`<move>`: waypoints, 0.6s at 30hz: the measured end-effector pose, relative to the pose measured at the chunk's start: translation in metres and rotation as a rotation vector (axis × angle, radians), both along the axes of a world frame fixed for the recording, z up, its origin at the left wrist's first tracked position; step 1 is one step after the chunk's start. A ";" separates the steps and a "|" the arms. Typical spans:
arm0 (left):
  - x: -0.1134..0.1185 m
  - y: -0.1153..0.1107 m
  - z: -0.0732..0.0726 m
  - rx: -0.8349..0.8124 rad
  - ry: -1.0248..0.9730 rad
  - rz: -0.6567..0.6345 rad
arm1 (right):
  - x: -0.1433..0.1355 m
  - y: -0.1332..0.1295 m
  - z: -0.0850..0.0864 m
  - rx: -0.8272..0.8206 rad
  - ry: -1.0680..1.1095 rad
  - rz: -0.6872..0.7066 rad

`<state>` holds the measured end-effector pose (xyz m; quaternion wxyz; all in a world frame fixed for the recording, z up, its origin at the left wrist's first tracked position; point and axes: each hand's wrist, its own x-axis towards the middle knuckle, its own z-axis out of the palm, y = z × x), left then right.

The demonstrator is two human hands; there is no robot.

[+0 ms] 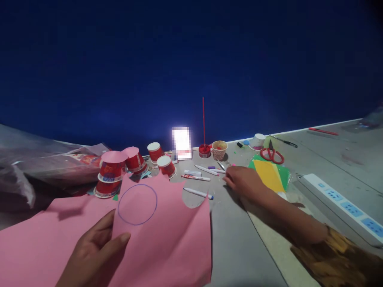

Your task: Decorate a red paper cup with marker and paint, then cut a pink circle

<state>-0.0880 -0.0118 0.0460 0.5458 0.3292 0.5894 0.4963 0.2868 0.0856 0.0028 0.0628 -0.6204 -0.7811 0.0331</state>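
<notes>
Between the thumb and fingers of my left hand (pixel 97 247) is a pink paper sheet (pixel 167 231), lifted at its left edge. A blue circle is drawn on it, and its top edge has curved cut-outs. My right hand (pixel 242 181) reaches over the table with its fingers closed round a small metal-tipped tool (pixel 222 166), whose kind I cannot make out. Several markers lie left of that hand, among them a blue-capped one (pixel 197 193). Red-handled scissors (pixel 271 154) rest on green and yellow sheets (pixel 269 175) beyond my right wrist.
Red paper cups (pixel 110 175) stand at the left, some topped with pink paper. A red jar (pixel 204 151) with an upright stick and a patterned cup (pixel 220 150) are at the back. A white power strip (pixel 341 207) lies right.
</notes>
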 end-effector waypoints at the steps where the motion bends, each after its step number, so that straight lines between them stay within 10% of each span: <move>1: 0.002 0.004 0.000 0.022 0.020 -0.010 | 0.008 0.003 0.002 -0.030 -0.032 -0.055; 11: 0.018 0.035 -0.015 0.231 -0.119 -0.324 | 0.027 0.022 -0.011 -0.302 -0.043 -0.166; 18: 0.022 0.031 -0.028 0.268 -0.219 -0.294 | 0.043 0.019 0.003 -0.290 0.601 0.009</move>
